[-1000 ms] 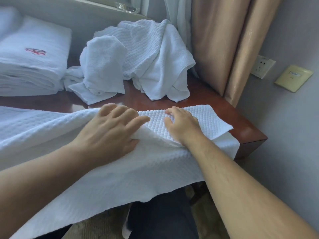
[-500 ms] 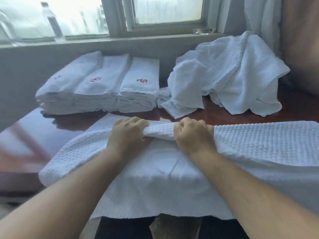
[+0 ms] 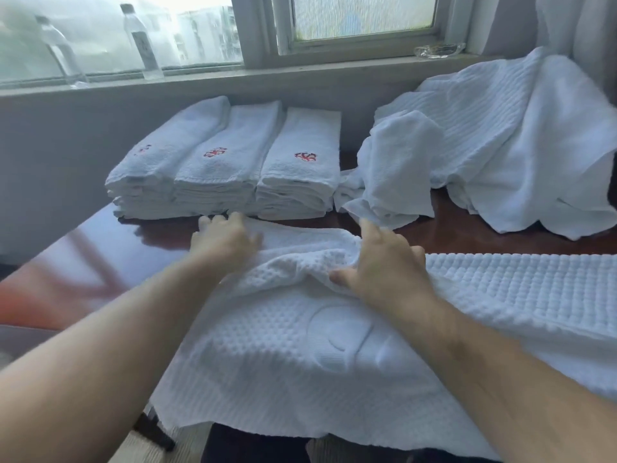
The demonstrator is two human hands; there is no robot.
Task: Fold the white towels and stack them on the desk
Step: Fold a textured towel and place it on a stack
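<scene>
A white waffle towel [image 3: 300, 345] lies across the desk's [image 3: 100, 255] near edge and hangs over it. My left hand [image 3: 223, 240] is blurred and rests on the towel's far left edge, its fingers lying on the cloth. My right hand [image 3: 384, 265] pinches a raised fold of the towel between thumb and fingers, with the forefinger stretched out. Three stacks of folded white towels [image 3: 227, 168] with red emblems stand side by side at the back. A heap of unfolded white towels [image 3: 494, 142] lies at the back right.
Two clear bottles [image 3: 140, 38] and a glass dish [image 3: 437, 50] stand on the window sill behind the desk. The glossy brown desk top shows bare at the left. A curtain hangs at the far right.
The view has swung left and steadied on the folded stacks. My hands held the fold close together; the left has slid away to the left and loosened, and the right has extended its forefinger.
</scene>
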